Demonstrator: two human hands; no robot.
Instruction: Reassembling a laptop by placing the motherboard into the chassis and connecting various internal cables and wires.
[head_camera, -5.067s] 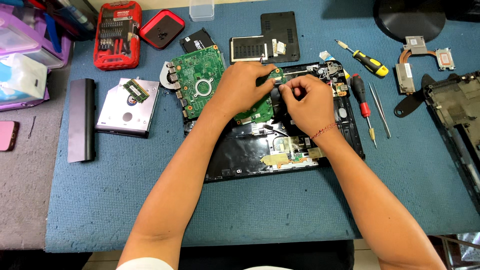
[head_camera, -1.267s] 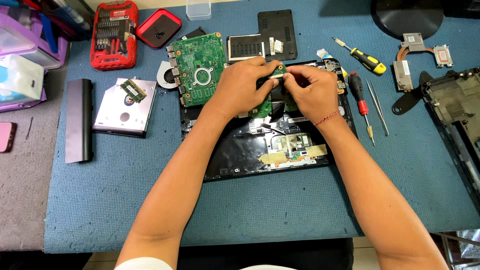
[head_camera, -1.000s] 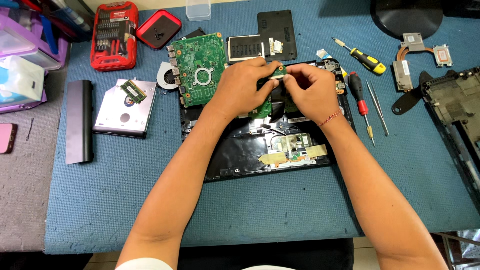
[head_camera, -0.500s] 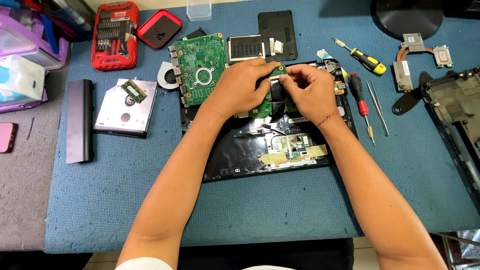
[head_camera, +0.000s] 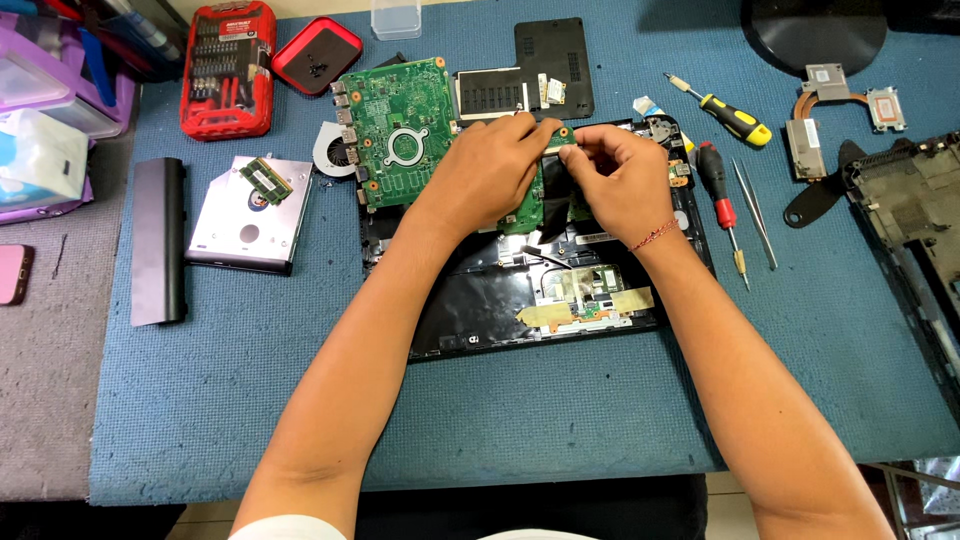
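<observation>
Green printed circuit board (head_camera: 400, 135) lies tilted over the open black plastic laptop base (head_camera: 480, 300) on the blue surface (head_camera: 500, 420); left hand (head_camera: 490, 170) and right hand (head_camera: 615, 180) pinch its right edge, fingers closed.

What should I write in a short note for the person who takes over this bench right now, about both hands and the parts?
Left hand: on the green motherboard, fingertips at its upper right edge.
Right hand: pinching a small part at that same edge, against the left fingertips; the part itself is too small to tell.
Parts: the board lies partly over the open black laptop base on the blue mat. Two screwdrivers and tweezers lie right of the base; fan, drive caddy and battery to the left.
Done: covers off, heatsink out.
Left: the board is still not clear of the base.
</observation>
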